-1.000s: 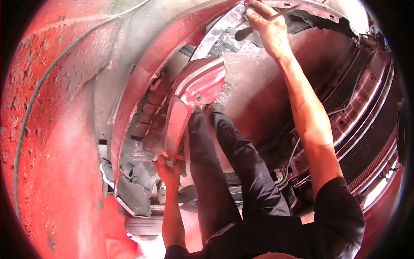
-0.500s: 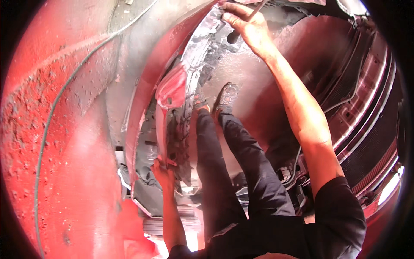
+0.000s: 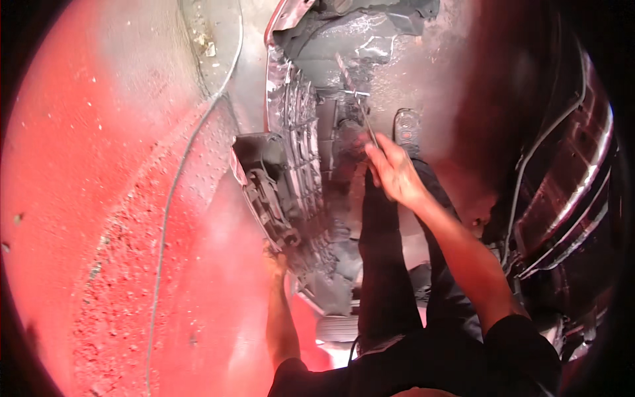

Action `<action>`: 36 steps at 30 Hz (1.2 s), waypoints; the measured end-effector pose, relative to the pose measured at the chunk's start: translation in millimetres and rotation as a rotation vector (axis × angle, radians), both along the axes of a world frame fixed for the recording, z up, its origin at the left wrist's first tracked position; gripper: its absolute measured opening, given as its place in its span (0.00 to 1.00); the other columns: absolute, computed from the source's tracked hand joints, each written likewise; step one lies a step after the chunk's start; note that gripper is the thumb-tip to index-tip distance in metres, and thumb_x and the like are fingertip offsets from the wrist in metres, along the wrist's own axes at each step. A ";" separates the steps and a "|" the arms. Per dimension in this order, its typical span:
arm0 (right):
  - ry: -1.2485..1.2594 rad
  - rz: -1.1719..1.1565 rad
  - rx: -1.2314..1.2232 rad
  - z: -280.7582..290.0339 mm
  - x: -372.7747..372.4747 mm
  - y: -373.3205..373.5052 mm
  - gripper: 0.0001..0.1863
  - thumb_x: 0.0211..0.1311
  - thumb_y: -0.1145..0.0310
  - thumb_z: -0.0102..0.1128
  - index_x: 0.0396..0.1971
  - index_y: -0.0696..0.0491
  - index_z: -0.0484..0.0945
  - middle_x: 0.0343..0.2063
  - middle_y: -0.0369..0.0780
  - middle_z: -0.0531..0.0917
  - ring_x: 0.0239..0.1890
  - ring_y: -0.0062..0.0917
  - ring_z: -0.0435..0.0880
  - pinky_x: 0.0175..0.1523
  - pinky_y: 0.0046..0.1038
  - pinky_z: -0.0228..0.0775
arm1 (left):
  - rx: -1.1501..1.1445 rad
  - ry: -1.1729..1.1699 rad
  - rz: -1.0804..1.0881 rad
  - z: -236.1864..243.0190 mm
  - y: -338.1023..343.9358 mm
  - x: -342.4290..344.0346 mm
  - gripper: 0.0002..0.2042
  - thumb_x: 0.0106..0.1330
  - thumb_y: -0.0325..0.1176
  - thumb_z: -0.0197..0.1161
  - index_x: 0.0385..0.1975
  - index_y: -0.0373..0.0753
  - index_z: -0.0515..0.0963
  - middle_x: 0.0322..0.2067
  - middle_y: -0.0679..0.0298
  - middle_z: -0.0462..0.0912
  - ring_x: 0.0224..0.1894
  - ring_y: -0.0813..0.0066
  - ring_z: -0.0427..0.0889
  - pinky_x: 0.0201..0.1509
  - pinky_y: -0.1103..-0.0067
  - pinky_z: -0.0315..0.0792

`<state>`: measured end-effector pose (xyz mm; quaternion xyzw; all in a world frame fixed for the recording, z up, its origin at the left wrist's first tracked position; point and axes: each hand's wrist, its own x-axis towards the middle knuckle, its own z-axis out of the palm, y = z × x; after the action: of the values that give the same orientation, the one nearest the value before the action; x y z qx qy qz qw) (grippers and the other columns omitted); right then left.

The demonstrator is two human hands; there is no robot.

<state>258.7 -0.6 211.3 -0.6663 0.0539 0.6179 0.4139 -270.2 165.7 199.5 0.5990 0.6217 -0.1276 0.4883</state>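
A loose car bumper (image 3: pixel 305 152) stands in front of me, its dark, dusty, ribbed inner side facing me. My left hand (image 3: pixel 274 263) is closed on its near lower edge, below a dark bracket-like housing (image 3: pixel 263 188); the fingertips are partly hidden. My right hand (image 3: pixel 391 169) is held over my legs, right of the bumper, with its fingers wrapped round a long thin metal rod (image 3: pixel 368 124). The rod points up and away toward the bumper's far end. Its tip is blurred, and I cannot tell whether it touches anything.
A grey cable (image 3: pixel 165 218) runs along the reddish, rough ground at the left. The car's exposed front (image 3: pixel 562 192), with a bent hose or wire (image 3: pixel 519 182), is at the right. My shoe (image 3: pixel 407 129) is just beyond my right hand. A tyre (image 3: pixel 337 329) lies near my waist.
The bumper has turned so that its inner side shows more. My right hand has let go of its far edge and come nearer with the rod. My left hand stays on the near edge.
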 end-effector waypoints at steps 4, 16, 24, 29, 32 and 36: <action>-0.274 -0.087 0.143 18.5 -0.7 -2.3 0.23 0.69 0.67 0.54 0.62 0.55 0.69 0.45 0.55 0.81 0.53 0.46 0.80 0.56 0.37 0.71 | -0.155 -0.134 0.046 16.6 5.8 52.2 0.20 0.54 0.16 0.53 0.48 0.39 0.72 0.37 0.66 0.80 0.33 0.78 0.78 0.31 0.80 0.74; -0.605 0.087 0.325 22.6 66.5 -21.1 0.23 0.65 0.74 0.57 0.60 0.53 0.74 0.35 0.48 0.80 0.36 0.44 0.79 0.43 0.38 0.72 | -0.181 0.059 0.024 -0.4 45.3 34.6 0.22 0.55 0.15 0.50 0.52 0.38 0.72 0.37 0.67 0.80 0.32 0.81 0.76 0.28 0.82 0.74; -0.495 0.191 0.296 47.3 95.6 -8.6 0.20 0.65 0.74 0.55 0.58 0.55 0.76 0.36 0.51 0.82 0.38 0.46 0.82 0.43 0.39 0.75 | -0.248 -0.383 0.155 -11.4 37.8 32.3 0.19 0.58 0.18 0.48 0.48 0.40 0.74 0.37 0.67 0.80 0.33 0.78 0.78 0.31 0.82 0.76; -0.185 0.180 0.185 68.8 114.4 2.0 0.21 0.68 0.71 0.53 0.60 0.56 0.75 0.24 0.41 0.78 0.23 0.25 0.76 0.33 0.31 0.71 | -0.238 -0.253 0.093 -25.4 42.2 38.7 0.16 0.69 0.39 0.44 0.48 0.42 0.76 0.39 0.66 0.82 0.34 0.71 0.81 0.32 0.77 0.79; 0.039 0.054 0.144 79.1 124.6 9.2 0.20 0.71 0.67 0.54 0.60 0.55 0.76 0.18 0.32 0.73 0.13 0.13 0.69 0.17 0.19 0.62 | -0.179 -0.201 0.062 -31.1 39.7 36.5 0.20 0.74 0.48 0.42 0.47 0.43 0.77 0.40 0.66 0.83 0.35 0.69 0.82 0.33 0.74 0.81; 0.116 0.075 0.070 102.8 148.9 25.0 0.21 0.71 0.64 0.55 0.60 0.55 0.75 0.17 0.32 0.73 0.10 0.14 0.70 0.13 0.19 0.61 | -0.014 -0.006 -0.060 -55.5 43.2 -7.9 0.12 0.62 0.39 0.61 0.40 0.40 0.78 0.35 0.63 0.84 0.34 0.72 0.82 0.37 0.74 0.79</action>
<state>407.6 24.4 314.1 -0.6161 0.0311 0.6719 0.4098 -278.1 208.9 144.0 0.6146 0.6008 -0.1445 0.4903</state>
